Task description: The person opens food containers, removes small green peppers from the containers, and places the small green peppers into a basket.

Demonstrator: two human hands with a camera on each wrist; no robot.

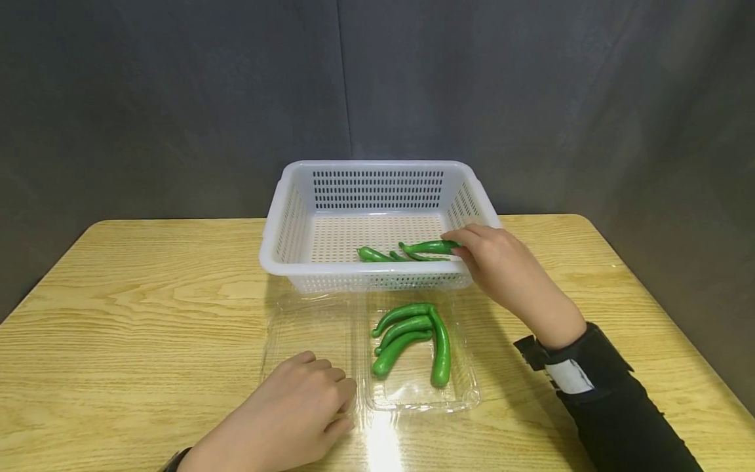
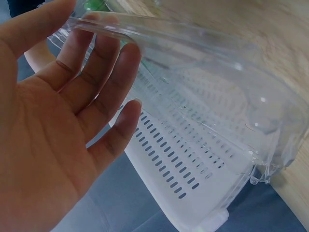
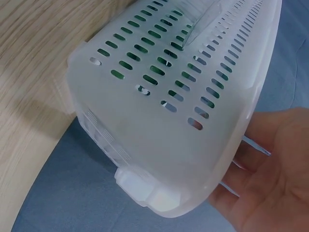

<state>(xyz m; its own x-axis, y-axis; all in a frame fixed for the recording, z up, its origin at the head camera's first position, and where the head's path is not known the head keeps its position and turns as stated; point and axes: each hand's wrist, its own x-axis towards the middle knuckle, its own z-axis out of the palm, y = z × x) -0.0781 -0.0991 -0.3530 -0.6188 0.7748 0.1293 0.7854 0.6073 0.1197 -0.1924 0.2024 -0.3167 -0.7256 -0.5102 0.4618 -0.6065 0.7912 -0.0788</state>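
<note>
Left hand (image 1: 295,410) at container (image 1: 466,367) edge—right hand (image 1: 495,259) pinches pepper (image 1: 432,247) inside basket (image 1: 330,269).

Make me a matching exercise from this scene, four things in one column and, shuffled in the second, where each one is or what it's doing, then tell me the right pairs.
Things
1. White perforated plastic basket
2. Clear plastic two-part container
3. Right hand
4. Left hand

Places and states
A. At the near part of the container's left half
B. Lies open, with four long green peppers in its right half
C. Stands towards the far side of the wood-grain table
D. Pinches one long green pepper

Pairs: 1-C, 2-B, 3-D, 4-A
</note>
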